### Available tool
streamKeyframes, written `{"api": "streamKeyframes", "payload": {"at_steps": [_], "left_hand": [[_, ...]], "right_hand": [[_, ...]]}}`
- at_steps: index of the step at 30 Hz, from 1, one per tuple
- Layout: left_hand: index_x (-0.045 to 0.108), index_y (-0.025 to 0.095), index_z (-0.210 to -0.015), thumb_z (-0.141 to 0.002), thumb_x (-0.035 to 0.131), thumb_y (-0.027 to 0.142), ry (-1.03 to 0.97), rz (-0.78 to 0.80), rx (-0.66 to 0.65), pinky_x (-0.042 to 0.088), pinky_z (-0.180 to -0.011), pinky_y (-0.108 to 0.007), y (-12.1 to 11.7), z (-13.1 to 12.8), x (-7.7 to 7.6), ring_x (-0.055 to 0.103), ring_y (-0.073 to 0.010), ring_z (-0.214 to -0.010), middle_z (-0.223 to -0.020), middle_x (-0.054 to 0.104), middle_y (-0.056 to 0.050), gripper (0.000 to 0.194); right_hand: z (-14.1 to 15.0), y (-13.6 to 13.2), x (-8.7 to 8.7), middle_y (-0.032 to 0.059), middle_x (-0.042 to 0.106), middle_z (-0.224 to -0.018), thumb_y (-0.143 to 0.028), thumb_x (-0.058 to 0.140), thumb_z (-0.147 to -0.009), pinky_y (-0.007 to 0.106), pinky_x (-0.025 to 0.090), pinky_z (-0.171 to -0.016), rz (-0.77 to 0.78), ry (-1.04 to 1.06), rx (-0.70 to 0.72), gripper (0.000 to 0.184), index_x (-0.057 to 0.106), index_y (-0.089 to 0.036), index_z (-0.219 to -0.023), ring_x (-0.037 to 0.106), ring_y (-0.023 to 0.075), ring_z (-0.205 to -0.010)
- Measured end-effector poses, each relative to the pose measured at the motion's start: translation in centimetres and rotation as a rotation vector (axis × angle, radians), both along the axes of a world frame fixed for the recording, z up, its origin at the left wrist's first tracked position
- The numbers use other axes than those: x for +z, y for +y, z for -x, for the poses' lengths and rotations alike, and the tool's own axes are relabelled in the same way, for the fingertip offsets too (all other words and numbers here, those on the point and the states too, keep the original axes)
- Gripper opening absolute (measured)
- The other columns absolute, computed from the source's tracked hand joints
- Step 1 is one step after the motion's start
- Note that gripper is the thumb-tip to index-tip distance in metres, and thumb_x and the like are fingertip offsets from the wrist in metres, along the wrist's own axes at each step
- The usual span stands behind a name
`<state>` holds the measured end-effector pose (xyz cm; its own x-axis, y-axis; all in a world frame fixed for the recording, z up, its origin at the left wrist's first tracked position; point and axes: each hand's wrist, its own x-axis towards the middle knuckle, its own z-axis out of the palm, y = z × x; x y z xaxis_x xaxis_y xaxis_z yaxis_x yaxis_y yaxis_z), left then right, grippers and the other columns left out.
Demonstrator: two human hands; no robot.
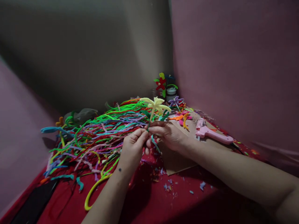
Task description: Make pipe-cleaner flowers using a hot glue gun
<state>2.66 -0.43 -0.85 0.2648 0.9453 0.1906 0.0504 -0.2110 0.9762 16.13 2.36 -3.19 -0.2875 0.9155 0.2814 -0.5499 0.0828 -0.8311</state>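
Note:
A pale yellow pipe-cleaner flower (156, 105) stands upright between my hands, its petals spread at the top. Dark green leaves (165, 116) stick out on either side of its stem. My left hand (135, 141) pinches the lower stem between thumb and forefinger. Just above and to the right, my right hand (164, 132) is closed on the same stem, its fingertips touching the green part. A light blue strip (155, 143) hangs below the right hand; whether it is attached to the stem, I cannot tell.
A wide heap of coloured pipe cleaners (105, 121) covers the left and middle of the red cloth (144, 199). A pink glue gun (216, 134) lies on cardboard (177, 160) at right. Finished flowers (161, 83) and a white-lidded container (171, 91) stand in the back corner.

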Motion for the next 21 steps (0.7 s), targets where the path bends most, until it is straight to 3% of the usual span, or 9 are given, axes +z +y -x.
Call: {"api": "streamKeyframes", "payload": {"at_steps": [4, 8, 10, 13, 17, 21], "left_hand": [[0.058, 0.018, -0.085, -0.082, 0.052, 0.028, 0.406, -0.414, 0.293, 0.039, -0.053, -0.022, -0.1, -0.2, -0.9, 0.053, -0.0110, -0.051, -0.063, 0.059, 0.001, 0.012], [0.058, 0.019, -0.082, -0.082, 0.051, 0.025, 0.601, -0.570, 0.397, 0.036, -0.053, -0.023, -0.2, 0.0, -1.6, 0.052, -0.0115, -0.050, -0.060, 0.057, 0.002, 0.009], [0.057, 0.020, -0.078, -0.083, 0.049, 0.024, 0.543, -0.514, 0.375, 0.035, -0.050, -0.022, -0.2, 0.1, -1.5, 0.049, -0.0106, -0.048, -0.055, 0.053, 0.003, 0.010], [0.055, 0.020, -0.075, -0.082, 0.050, 0.025, 0.289, -0.308, 0.282, 0.035, -0.045, -0.020, -0.1, 0.1, -1.0, 0.046, -0.0088, -0.043, -0.053, 0.051, 0.005, 0.010], [0.054, 0.018, -0.073, -0.079, 0.056, 0.025, -0.014, -0.035, 0.158, 0.031, -0.037, -0.018, 0.0, -0.1, -0.3, 0.043, -0.0064, -0.035, -0.049, 0.052, 0.006, 0.010], [0.054, 0.015, -0.074, -0.076, 0.060, 0.023, -0.214, 0.100, 0.031, 0.030, -0.036, -0.016, 0.0, -0.3, 0.1, 0.041, -0.0043, -0.033, -0.049, 0.053, 0.005, 0.010]], "right_hand": [[0.0, -0.2, 0.1, -0.0018, 0.061, -0.062, -0.018, 0.065, -0.066, 0.026, 0.038, -0.061, 0.046, -0.001, -0.060, 0.002, 0.067, -0.017, -0.066, 0.050, 0.0106, -0.060], [0.2, -0.8, 0.5, -0.0019, 0.062, -0.063, -0.020, 0.070, -0.061, 0.027, 0.039, -0.064, 0.056, -0.033, -0.141, 0.006, 0.068, -0.018, -0.066, 0.050, 0.0113, -0.062], [0.3, -0.9, 0.7, -0.0021, 0.062, -0.065, -0.023, 0.071, -0.063, 0.027, 0.039, -0.067, -0.003, -0.078, -0.138, 0.007, 0.069, -0.018, -0.067, 0.051, 0.0115, -0.065], [0.3, -1.0, 0.8, -0.0024, 0.062, -0.064, -0.029, 0.068, -0.069, 0.028, 0.040, -0.069, -0.075, -0.122, -0.075, 0.010, 0.070, -0.019, -0.070, 0.051, 0.0115, -0.064], [0.2, -0.9, 0.8, -0.0022, 0.061, -0.061, -0.029, 0.069, -0.068, 0.028, 0.041, -0.066, -0.029, -0.128, -0.048, 0.012, 0.069, -0.018, -0.070, 0.051, 0.0104, -0.059], [0.0, -1.1, 1.3, -0.0015, 0.063, -0.065, -0.024, 0.072, -0.063, 0.028, 0.041, -0.066, 0.026, -0.148, -0.131, 0.009, 0.069, -0.017, -0.066, 0.052, 0.0100, -0.061]]}}
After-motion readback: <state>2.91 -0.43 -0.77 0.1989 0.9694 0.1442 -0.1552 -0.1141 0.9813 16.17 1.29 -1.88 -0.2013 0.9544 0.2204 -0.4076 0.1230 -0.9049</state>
